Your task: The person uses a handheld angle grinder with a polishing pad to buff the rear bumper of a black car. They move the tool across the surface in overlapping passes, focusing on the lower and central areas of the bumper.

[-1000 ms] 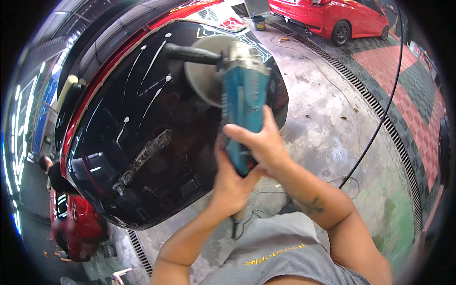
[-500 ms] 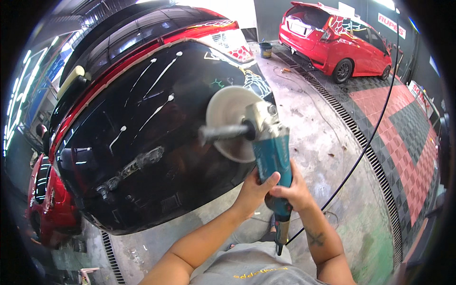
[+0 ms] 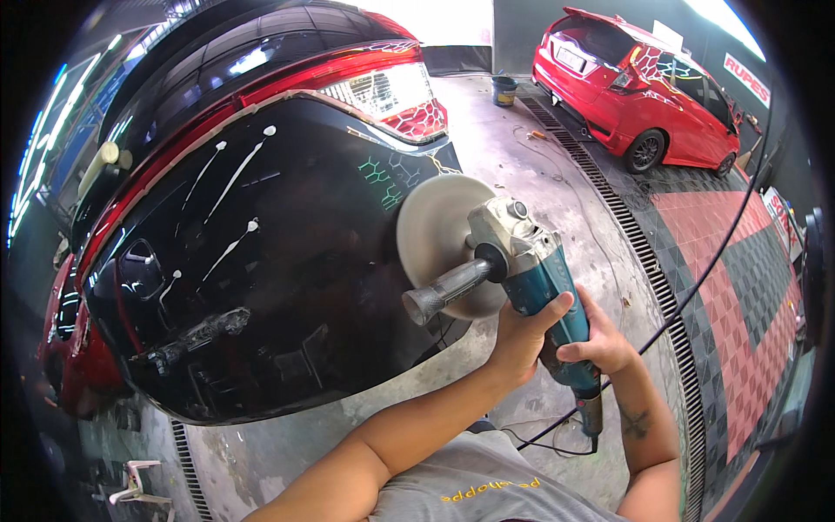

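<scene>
A teal and silver rotary polisher (image 3: 541, 283) is gripped by both of my hands. My left hand (image 3: 524, 339) wraps round its body with the thumb across the top. Closed on the same body from the other side is my right hand (image 3: 602, 335). The polisher's round pale pad (image 3: 428, 228) is tilted against the right end of a glossy black car panel (image 3: 287, 287); exact contact is hard to tell. A black side handle (image 3: 448, 291) sticks out with no hand on it. Several white streaks of paste (image 3: 237, 181) lie on the panel's left half.
Masking tape (image 3: 204, 130) edges the panel below a red and clear tail light (image 3: 383, 96). A black power cord (image 3: 696, 287) runs up at the right. A red car (image 3: 644, 87) stands beyond the floor drain (image 3: 648, 235). A dark bucket (image 3: 504, 90) and a white stool (image 3: 139, 483) are on the floor.
My hands and the polisher have shifted right in the picture, with the pad toward the panel's right edge. The panel appears further left as the view has turned. The side handle is less blurred.
</scene>
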A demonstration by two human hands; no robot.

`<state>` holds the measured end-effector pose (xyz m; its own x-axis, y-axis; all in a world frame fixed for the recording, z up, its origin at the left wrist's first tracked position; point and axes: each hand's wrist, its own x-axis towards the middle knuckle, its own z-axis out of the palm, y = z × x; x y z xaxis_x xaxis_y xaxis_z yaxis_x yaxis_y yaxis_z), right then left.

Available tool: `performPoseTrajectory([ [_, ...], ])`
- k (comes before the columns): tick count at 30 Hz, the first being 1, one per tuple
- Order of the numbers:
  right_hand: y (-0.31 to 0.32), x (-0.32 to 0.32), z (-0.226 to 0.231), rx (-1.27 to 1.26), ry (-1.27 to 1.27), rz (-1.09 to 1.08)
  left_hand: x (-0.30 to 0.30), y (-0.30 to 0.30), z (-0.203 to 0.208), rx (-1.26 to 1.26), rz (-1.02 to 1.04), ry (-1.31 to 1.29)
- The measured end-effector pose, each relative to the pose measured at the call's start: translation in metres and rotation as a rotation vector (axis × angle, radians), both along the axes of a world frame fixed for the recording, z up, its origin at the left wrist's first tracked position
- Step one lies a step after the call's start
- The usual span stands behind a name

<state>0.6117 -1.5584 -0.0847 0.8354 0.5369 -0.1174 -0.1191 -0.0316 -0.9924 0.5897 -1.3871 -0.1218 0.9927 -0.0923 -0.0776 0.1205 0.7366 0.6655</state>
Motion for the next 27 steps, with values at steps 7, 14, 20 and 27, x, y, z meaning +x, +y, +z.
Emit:
performPoseTrajectory([
  [7,-0.016,0.078,-0.001,-0.01,-0.102,0.087,0.059,-0.017,0.007,0.035,0.11,-0.05],
  [14,-0.017,0.119,0.008,0.035,-0.088,0.133,0.096,-0.02,0.014,0.022,0.16,-0.146],
  [20,-0.037,0.114,-0.007,-0.031,-0.101,0.154,0.083,-0.034,0.007,0.023,0.109,-0.096],
  [27,-0.012,0.041,-0.006,0.058,0.006,0.119,0.021,-0.014,0.005,0.024,0.109,-0.006],
])
